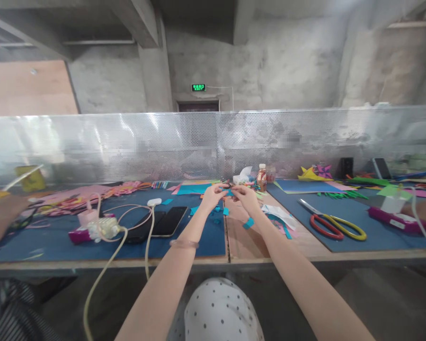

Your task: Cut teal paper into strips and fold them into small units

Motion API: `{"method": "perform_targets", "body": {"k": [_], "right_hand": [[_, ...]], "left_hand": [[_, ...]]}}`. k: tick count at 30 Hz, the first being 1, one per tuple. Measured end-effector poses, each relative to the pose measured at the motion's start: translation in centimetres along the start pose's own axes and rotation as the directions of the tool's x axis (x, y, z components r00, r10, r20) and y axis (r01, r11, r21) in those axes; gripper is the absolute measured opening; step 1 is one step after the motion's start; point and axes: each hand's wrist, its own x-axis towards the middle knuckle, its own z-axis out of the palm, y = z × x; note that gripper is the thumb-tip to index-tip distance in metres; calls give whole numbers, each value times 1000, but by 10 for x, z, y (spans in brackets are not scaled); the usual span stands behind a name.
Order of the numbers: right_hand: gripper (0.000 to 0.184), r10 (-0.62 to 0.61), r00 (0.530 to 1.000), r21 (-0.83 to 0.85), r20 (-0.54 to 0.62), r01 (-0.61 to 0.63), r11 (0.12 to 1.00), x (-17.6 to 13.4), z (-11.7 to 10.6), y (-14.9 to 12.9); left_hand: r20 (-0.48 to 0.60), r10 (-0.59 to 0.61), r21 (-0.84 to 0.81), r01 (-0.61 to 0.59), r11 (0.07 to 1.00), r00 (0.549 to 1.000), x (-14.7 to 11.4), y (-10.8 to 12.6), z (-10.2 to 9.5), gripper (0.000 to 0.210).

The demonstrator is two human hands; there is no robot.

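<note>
My left hand [213, 195] and my right hand [246, 198] are raised close together over the middle of the table. Fingers of both hands are pinched at a small blue paper piece [228, 192] between them. Its exact shape is too small to make out. Below the hands lie blue paper scraps [226, 211], and another blue scrap [248, 223] rests under my right wrist. White crumpled paper [279, 215] with blue and pink strips lies to the right of my right hand.
Scissors [332, 225] with red and yellow handles lie on the right mat. Left are a phone [169, 221], a white cable [148, 246] and a purple glue gun [81, 235]. A small bottle [261, 177] stands behind. Co-workers' hands show at both sides. A perforated metal screen [156, 147] runs behind.
</note>
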Motion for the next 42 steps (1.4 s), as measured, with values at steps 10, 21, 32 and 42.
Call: {"method": "perform_targets", "body": {"k": [10,21,32,42], "right_hand": [[19,32,999,-60,-37,-34,998,-4,7,1],[11,12,988,-190,-152,-41,981,10,-20,-19],[15,106,988,-98,-110,-117,988,10,-53,-12],[19,260,965,-28,-36,-261,965,1,-63,-19]], "left_hand": [[3,-30,74,30,997,1000,5,-10,1,19],[-59,-13,-67,9,998,998,28,-2,22,19],[-92,-56,-154,41,987,994,32,16,55,13],[-160,-126,-158,101,982,979,11,22,68,13]]}}
